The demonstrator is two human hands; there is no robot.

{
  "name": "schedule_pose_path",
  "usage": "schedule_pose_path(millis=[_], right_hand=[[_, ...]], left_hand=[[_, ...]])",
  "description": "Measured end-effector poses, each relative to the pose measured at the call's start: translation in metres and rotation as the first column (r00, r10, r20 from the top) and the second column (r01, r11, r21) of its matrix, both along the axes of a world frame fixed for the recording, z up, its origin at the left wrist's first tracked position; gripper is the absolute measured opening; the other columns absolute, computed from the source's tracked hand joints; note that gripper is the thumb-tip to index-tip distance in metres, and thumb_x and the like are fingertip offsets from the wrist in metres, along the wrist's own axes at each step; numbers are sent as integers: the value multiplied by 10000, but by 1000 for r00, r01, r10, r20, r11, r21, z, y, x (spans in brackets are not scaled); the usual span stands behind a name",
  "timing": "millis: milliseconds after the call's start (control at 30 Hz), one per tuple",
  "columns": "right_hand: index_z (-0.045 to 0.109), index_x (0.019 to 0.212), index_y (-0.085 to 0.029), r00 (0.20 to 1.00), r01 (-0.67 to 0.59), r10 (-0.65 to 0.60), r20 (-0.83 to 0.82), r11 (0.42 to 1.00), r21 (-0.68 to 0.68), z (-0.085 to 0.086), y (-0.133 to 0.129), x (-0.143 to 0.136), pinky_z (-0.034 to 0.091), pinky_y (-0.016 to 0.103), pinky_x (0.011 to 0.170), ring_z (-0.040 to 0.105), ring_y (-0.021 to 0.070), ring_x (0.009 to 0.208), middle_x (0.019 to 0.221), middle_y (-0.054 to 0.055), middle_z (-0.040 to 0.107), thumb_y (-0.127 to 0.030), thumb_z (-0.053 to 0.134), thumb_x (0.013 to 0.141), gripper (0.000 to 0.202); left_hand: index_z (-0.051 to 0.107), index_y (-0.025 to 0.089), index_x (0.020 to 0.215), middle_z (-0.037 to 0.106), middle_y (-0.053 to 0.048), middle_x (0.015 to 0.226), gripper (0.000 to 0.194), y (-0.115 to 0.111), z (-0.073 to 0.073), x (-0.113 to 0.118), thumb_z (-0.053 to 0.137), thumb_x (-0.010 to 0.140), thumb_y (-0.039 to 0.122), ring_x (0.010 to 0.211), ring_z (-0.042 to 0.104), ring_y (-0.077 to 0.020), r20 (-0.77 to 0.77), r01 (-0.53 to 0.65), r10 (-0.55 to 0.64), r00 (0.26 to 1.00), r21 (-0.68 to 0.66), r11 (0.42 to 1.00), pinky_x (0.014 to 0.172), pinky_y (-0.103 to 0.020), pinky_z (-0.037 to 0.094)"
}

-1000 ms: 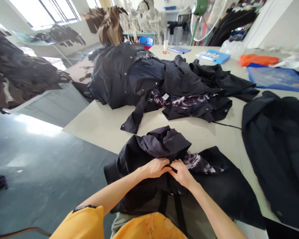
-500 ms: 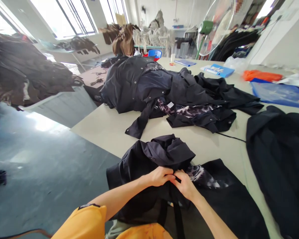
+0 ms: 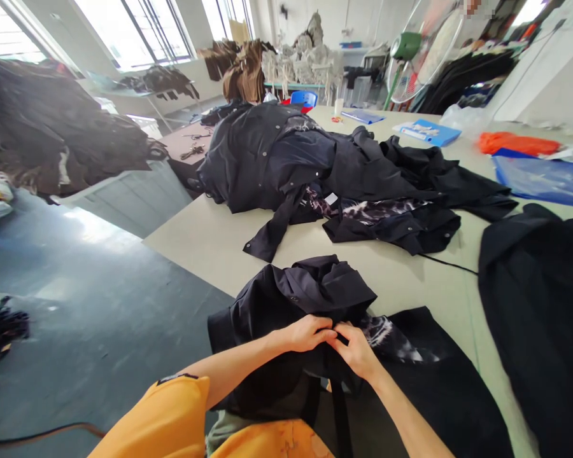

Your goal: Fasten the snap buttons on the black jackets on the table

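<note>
Black garment (image 3: 332, 286) is being held at the near edge of the desk (image 3: 195, 245). Dark cloth is being pinched by left hand (image 3: 310, 333) and right hand (image 3: 358, 352), fingers closed, tips meeting beside patterned cloth (image 3: 396, 340); the exact part being gripped is hidden. Compared with a second ago, little is being altered; the same spot is apparently still being worked.

A garment (image 3: 258, 302) lies across the near edge of the desk (image 3: 200, 245), before a heap of clothes (image 3: 286, 162). Right of both lies a coat (image 3: 544, 305); behind the heap, a folder (image 3: 437, 135). A bin (image 3: 143, 196) stands left, a fan (image 3: 405, 46) behind the desk.
</note>
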State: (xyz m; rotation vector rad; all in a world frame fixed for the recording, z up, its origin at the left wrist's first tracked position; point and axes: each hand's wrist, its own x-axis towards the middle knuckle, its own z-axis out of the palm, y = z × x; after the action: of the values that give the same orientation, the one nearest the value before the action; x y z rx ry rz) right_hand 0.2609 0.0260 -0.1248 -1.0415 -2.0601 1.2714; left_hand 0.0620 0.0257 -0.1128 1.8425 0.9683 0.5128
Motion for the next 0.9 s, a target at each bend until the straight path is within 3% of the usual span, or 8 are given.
schedule_pose_path(millis=[367, 500, 633, 733, 900], right_hand=[[662, 910, -195, 999, 43, -43, 2, 995, 92, -13, 0, -1, 460, 368, 810, 636, 246, 839, 902, 68, 713, -358, 532, 971, 216], [656, 975, -201, 999, 18, -22, 35, 994, 105, -13, -1, 0, 450, 415, 892, 636, 261, 922, 988, 78, 707, -316, 515, 966, 182], [653, 1008, -182, 995, -17, 9, 99, 997, 79, -10, -5, -1, 468, 443, 904, 633, 273, 946, 1007, 91, 698, -195, 513, 873, 195], [655, 1016, -164, 995, 18, -23, 93, 998, 61, -10, -8, -1, 498, 437, 902, 644, 269, 932, 993, 97, 702, -177, 491, 815, 260], [660, 1092, -149, 994, 86, -89, 70, 995, 41, -23, -12, 0, 528, 416, 935, 665, 274, 998, 1050, 107, 718, -216, 481, 786, 360]], left_hand=[[580, 162, 970, 617, -37, 856, 292, 7, 7, -6, 477, 996, 434, 735, 569, -150, -105, 45, -43, 994, 21, 999, 660, -242, 419], [569, 162, 896, 576, -10, 785, 285, 9, 3, -7, 512, 974, 430, 679, 515, -129, -42, 51, -52, 998, -22, 998, 617, -231, 384], [552, 159, 821, 563, -14, 762, 313, 6, -3, -7, 504, 977, 426, 680, 498, -128, 1, 46, -46, 999, 36, 998, 627, -236, 376], [543, 155, 788, 541, -4, 737, 334, 2, -6, -5, 518, 978, 428, 658, 472, -116, 29, 23, -24, 999, 63, 998, 619, -239, 358], [551, 147, 774, 509, 16, 707, 358, -3, -11, 2, 562, 954, 457, 647, 438, -101, 52, -77, 77, 996, -1, 997, 611, -233, 345]])
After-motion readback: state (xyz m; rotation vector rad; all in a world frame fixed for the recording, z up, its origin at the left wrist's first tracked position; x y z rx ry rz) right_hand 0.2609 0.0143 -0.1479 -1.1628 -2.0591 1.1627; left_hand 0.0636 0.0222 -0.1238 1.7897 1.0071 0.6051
